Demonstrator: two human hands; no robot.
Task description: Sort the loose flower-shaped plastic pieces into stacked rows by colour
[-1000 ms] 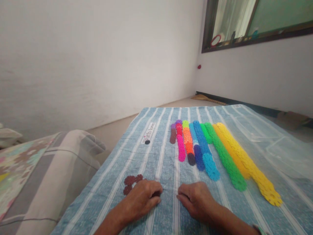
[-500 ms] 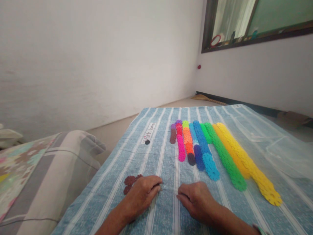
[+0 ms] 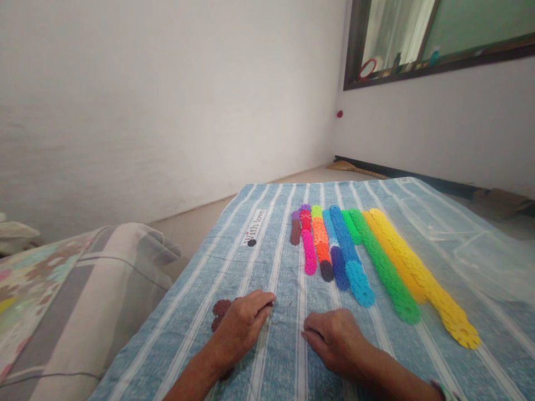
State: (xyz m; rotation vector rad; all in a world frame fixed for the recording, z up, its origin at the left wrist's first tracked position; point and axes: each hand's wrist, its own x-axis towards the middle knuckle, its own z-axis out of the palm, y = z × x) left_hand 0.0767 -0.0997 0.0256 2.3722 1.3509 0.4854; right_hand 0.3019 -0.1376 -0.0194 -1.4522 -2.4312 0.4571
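Note:
My left hand (image 3: 246,318) is closed in a pinch above the near part of the cloth. A sliver of a brown plastic snowflake disc (image 3: 271,304) shows at its fingertips. Brown snowflake discs (image 3: 221,307) lie just left of this hand, partly covered by it, and a bit of brown shows below the wrist. My right hand (image 3: 334,337) rests on the cloth to the right with thumb and fingers pressed together; whatever they hold, if anything, is hidden. Beyond it, overlapping rows of snowflake discs are sorted by colour, among them a pink row (image 3: 309,253), a green row (image 3: 388,273) and a yellow row (image 3: 422,273).
A blue-and-white striped cloth (image 3: 200,295) covers the table. A single black disc (image 3: 251,243) lies by the printed lettering. Clear plastic bags (image 3: 485,262) spread at the right. A bed with a grey checked cover (image 3: 117,273) stands to the left, walls behind.
My left hand has shifted slightly up and left, with its fingers straighter, covering more of the loose brown discs. The right hand stays in place.

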